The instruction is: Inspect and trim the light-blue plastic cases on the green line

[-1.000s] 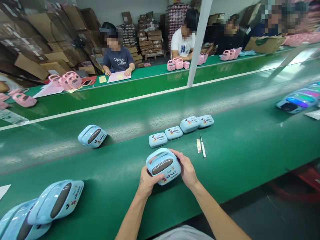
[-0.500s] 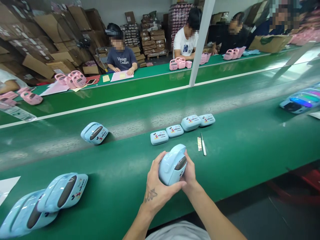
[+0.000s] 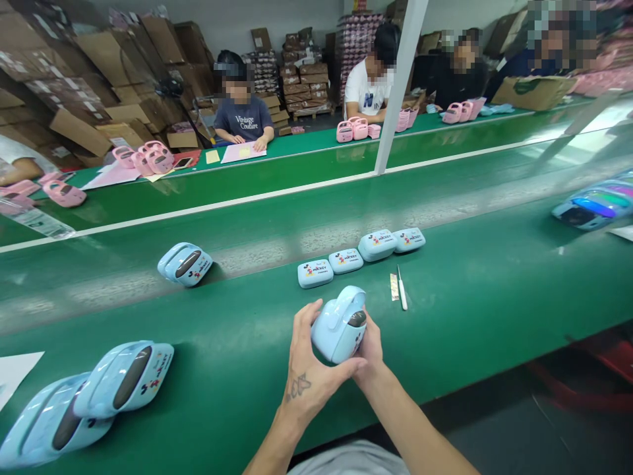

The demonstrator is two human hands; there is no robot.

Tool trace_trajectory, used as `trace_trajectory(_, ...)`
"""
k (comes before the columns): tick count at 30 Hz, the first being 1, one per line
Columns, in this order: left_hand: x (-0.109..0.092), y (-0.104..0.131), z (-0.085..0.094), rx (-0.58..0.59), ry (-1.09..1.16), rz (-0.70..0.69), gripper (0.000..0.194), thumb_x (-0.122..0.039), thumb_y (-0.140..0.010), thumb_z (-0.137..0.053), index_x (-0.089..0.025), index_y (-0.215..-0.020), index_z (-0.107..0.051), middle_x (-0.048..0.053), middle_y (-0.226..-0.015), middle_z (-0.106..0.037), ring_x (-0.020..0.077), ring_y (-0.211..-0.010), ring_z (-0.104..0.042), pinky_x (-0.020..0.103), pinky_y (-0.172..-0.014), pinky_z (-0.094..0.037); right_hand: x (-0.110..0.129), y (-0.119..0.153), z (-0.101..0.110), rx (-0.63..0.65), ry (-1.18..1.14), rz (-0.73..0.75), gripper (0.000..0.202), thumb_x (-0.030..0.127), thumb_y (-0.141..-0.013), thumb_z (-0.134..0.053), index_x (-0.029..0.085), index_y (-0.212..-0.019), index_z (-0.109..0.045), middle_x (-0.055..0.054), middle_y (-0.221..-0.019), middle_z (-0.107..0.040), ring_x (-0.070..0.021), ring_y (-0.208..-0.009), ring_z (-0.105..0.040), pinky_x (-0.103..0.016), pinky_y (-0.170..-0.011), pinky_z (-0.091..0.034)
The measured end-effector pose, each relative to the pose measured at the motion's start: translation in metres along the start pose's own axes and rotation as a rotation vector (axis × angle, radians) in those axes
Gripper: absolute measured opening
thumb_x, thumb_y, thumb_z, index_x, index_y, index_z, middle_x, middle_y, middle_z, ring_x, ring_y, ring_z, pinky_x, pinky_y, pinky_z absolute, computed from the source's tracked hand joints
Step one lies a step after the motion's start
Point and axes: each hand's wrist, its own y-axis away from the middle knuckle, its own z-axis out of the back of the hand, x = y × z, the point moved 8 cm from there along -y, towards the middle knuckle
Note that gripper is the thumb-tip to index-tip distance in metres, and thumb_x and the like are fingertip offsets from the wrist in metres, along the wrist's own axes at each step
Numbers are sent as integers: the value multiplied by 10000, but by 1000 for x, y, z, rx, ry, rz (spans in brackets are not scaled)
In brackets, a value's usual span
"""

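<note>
Between my two hands is a light blue plastic device with a carry handle, a dark oval window and a cartoon print on its front. My left hand wraps its left side, with the thumb along the lower edge. On the right side my right hand grips it, its fingers partly hidden behind. The device is tilted, handle up, above the green work surface. Beyond it stands a row of several light blue printed casings. A white-handled thin tool lies beside a small pale strip to the right.
Two more handled blue devices overlap at the lower left, near white paper. Another blue device sits on the belt. Glowing blue devices are at far right. Several co-workers sit across the line by pink devices.
The device in my hands has turned and tipped slightly, so less of its dark window shows. Both hands still hold it. The view has shifted a little.
</note>
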Motion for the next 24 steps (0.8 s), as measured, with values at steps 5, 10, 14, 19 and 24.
trace_trajectory(5,22,-5,-3,51,117,82,849,-339,-655,-865,-261,-1418,-501,114,-1440,-560,335,-1296,-569,452,-1096,-471,9,2,8,-56,-36,93,670,770,-908,-372,218,-1025,-734,-104,-957,-792,-352,-989,-730,-522,-875,-570)
trace_trajectory(10,53,-25,0,228,347,80,849,-506,-709,-822,-210,-1440,-508,129,-1454,-592,338,-1348,-547,411,-1106,-467,25,7,10,51,208,305,520,622,-842,-663,273,-1224,-618,-63,-1162,-724,-308,-1073,-680,-448,-933,-544)
trace_trajectory(14,87,-45,13,2,446,97,751,-763,-873,-442,-148,-1229,-684,133,-1171,-755,319,-1104,-699,414,-938,-547,17,4,8,58,559,413,602,508,-737,-820,253,-1231,-592,-73,-1212,-673,-291,-1116,-631,-426,-1006,-498)
trace_trajectory(19,98,-53,12,-142,403,72,787,-764,-920,-276,-151,-882,-768,127,-1001,-787,300,-1011,-714,397,-910,-530,13,3,-2,192,850,462,779,429,-591,-928,265,-1272,-587,-91,-1312,-642,-330,-1204,-605,-485,-1066,-460)
trace_trajectory(24,87,-47,8,-101,390,41,712,-700,-946,-335,-152,-908,-788,116,-954,-797,280,-916,-726,376,-841,-536,17,2,6,224,959,417,855,391,-564,-943,279,-1328,-576,-93,-1334,-662,-339,-1181,-641,-514,-1027,-501)
